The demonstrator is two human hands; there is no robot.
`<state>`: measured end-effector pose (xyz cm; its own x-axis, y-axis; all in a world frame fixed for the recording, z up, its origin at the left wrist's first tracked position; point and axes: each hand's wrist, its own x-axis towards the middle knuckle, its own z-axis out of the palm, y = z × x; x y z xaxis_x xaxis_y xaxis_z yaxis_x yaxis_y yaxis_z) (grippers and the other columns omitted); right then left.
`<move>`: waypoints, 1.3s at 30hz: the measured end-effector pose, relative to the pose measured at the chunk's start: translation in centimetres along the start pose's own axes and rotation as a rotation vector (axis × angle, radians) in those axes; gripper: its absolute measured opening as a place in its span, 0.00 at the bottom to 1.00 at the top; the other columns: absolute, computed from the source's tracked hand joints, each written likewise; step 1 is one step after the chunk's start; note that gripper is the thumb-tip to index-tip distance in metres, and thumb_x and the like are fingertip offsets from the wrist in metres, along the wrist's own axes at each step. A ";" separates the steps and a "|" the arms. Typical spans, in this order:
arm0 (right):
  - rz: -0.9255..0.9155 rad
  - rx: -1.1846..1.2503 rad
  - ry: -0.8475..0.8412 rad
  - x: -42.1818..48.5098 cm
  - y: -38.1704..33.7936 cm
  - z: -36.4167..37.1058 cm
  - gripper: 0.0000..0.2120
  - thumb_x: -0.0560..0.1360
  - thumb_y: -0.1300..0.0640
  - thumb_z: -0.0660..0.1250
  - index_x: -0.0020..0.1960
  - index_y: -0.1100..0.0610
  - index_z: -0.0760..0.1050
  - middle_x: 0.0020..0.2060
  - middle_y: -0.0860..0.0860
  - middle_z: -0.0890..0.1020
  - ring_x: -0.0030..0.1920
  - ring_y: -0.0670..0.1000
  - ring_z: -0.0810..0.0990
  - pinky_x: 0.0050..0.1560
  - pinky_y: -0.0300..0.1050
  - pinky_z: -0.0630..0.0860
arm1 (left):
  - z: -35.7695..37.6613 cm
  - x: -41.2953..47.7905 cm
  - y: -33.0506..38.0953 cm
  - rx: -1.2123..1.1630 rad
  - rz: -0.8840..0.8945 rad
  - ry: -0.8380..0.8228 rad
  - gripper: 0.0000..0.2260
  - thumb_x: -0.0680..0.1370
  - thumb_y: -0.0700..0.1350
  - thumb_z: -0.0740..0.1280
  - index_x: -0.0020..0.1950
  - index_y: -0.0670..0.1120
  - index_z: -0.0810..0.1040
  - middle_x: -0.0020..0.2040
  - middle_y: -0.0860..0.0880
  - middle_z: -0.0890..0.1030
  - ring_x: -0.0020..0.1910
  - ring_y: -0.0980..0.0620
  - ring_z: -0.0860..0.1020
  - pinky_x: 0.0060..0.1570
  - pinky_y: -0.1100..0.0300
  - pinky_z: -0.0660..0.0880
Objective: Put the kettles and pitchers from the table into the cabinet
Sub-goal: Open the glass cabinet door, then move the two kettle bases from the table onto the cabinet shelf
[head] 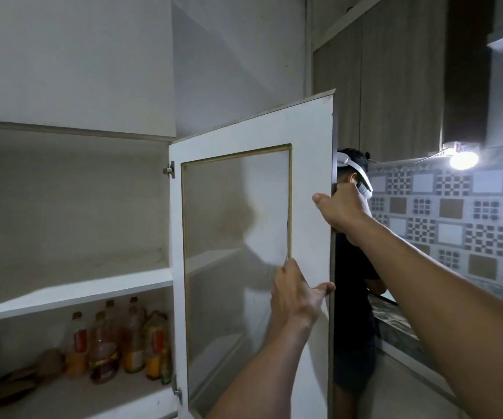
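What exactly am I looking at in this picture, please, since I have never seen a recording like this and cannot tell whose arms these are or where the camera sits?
There is no machine here. One wide-angle camera sits on a person's head, so both bare arms belong to the wearer. The left hand and the right hand both grip the free edge of the open white cabinet door with a glass panel. Inside, the white upper shelf looks bare; below it stand plastic bottles of amber liquid. No kettle or pitcher shows yet. Behind the door stands another person in dark clothes wearing a white headset, beside a patterned tile wall.
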<state>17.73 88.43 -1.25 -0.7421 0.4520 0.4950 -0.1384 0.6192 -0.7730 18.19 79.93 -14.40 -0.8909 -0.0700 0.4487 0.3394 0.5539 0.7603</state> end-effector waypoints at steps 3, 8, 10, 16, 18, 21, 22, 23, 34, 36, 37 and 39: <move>0.003 0.051 0.051 -1.3 -1.1 0.2 0.17 0.79 0.52 0.65 0.63 0.61 0.72 0.56 0.58 0.78 0.50 0.57 0.77 0.51 0.50 0.73 | -1.3 -0.2 0.0 0.031 -0.011 -0.049 0.25 0.69 0.59 0.75 0.55 0.45 0.72 0.54 0.46 0.77 0.54 0.44 0.77 0.49 0.51 0.75; -0.426 -0.278 0.440 -6.8 -3.7 2.2 0.20 0.76 0.59 0.67 0.66 0.57 0.68 0.63 0.60 0.73 0.60 0.61 0.75 0.55 0.60 0.76 | -7.0 -0.5 -1.7 0.105 -0.009 -0.014 0.19 0.77 0.51 0.69 0.61 0.41 0.72 0.61 0.41 0.77 0.61 0.40 0.75 0.54 0.52 0.72; -0.482 -0.267 0.257 -9.1 -5.2 3.8 0.18 0.78 0.59 0.63 0.67 0.56 0.68 0.63 0.60 0.75 0.62 0.62 0.74 0.56 0.58 0.75 | -10.8 -0.9 -3.1 0.164 -0.019 0.029 0.19 0.79 0.50 0.66 0.65 0.40 0.71 0.65 0.39 0.75 0.66 0.40 0.72 0.61 0.52 0.69; -0.343 -0.209 -0.254 -17.7 -9.0 13.6 0.22 0.79 0.52 0.60 0.71 0.55 0.64 0.67 0.60 0.74 0.63 0.64 0.75 0.58 0.55 0.73 | -24.0 -4.2 -11.4 0.305 -0.151 0.189 0.18 0.80 0.50 0.62 0.64 0.38 0.72 0.64 0.38 0.74 0.64 0.39 0.72 0.61 0.48 0.70; -0.363 -0.193 -0.388 -21.5 -10.8 18.3 0.24 0.78 0.50 0.61 0.73 0.53 0.63 0.68 0.60 0.74 0.65 0.65 0.74 0.60 0.55 0.72 | -28.9 -5.8 -15.2 0.355 -0.224 0.254 0.19 0.79 0.50 0.62 0.63 0.39 0.72 0.64 0.37 0.74 0.65 0.38 0.71 0.62 0.48 0.69; -0.436 -0.142 -0.587 -28.4 -14.2 25.7 0.25 0.79 0.50 0.61 0.74 0.52 0.63 0.69 0.60 0.73 0.66 0.63 0.73 0.62 0.54 0.72 | -36.2 -9.3 -21.1 0.416 -0.365 0.346 0.19 0.79 0.49 0.62 0.64 0.39 0.70 0.65 0.37 0.72 0.65 0.38 0.70 0.64 0.47 0.68; -0.473 -0.122 -0.643 -30.9 -15.3 28.1 0.25 0.79 0.50 0.61 0.74 0.52 0.63 0.69 0.60 0.74 0.66 0.63 0.74 0.62 0.55 0.72 | -38.5 -10.4 -23.1 0.444 -0.414 0.377 0.19 0.79 0.50 0.62 0.65 0.39 0.70 0.65 0.37 0.72 0.66 0.38 0.70 0.64 0.47 0.68; -0.506 -0.098 -0.700 -33.4 -16.5 30.4 0.25 0.78 0.49 0.62 0.74 0.51 0.64 0.68 0.59 0.74 0.65 0.63 0.75 0.62 0.57 0.74 | -40.7 -11.5 -25.1 0.465 -0.467 0.409 0.19 0.79 0.50 0.62 0.65 0.40 0.71 0.65 0.37 0.72 0.65 0.38 0.70 0.64 0.47 0.68; -0.846 0.003 -1.282 -56.3 -26.0 55.4 0.24 0.78 0.48 0.62 0.71 0.52 0.64 0.66 0.58 0.73 0.64 0.62 0.74 0.59 0.53 0.71 | -58.8 -23.6 -46.8 0.605 -1.085 0.735 0.18 0.78 0.49 0.63 0.65 0.41 0.71 0.64 0.40 0.72 0.64 0.39 0.72 0.61 0.47 0.71; -0.893 0.015 -1.355 -59.1 -27.0 60.4 0.23 0.78 0.49 0.62 0.70 0.53 0.65 0.66 0.57 0.73 0.63 0.62 0.75 0.58 0.54 0.72 | -60.9 -24.6 -51.1 0.626 -1.194 0.780 0.20 0.78 0.48 0.64 0.67 0.41 0.70 0.65 0.40 0.72 0.64 0.39 0.73 0.60 0.48 0.72; -0.915 0.012 -1.392 -60.3 -27.2 63.0 0.23 0.77 0.49 0.63 0.70 0.53 0.65 0.66 0.57 0.74 0.63 0.61 0.75 0.58 0.54 0.73 | -61.7 -25.0 -53.3 0.625 -1.245 0.797 0.21 0.77 0.48 0.65 0.67 0.41 0.70 0.64 0.40 0.73 0.63 0.40 0.73 0.59 0.48 0.72; -0.954 -0.025 -1.474 -62.5 -27.3 68.1 0.24 0.77 0.50 0.63 0.72 0.52 0.65 0.67 0.56 0.73 0.64 0.61 0.75 0.58 0.53 0.74 | -62.8 -25.3 -57.5 0.603 -1.347 0.809 0.21 0.76 0.48 0.67 0.66 0.41 0.71 0.63 0.41 0.74 0.62 0.40 0.75 0.59 0.48 0.74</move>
<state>23.22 -0.50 -38.10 -0.3388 -0.9406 -0.0203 -0.8419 0.3127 -0.4399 40.15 -2.25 -39.97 0.0076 -0.9975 -0.0709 -0.8083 -0.0479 0.5868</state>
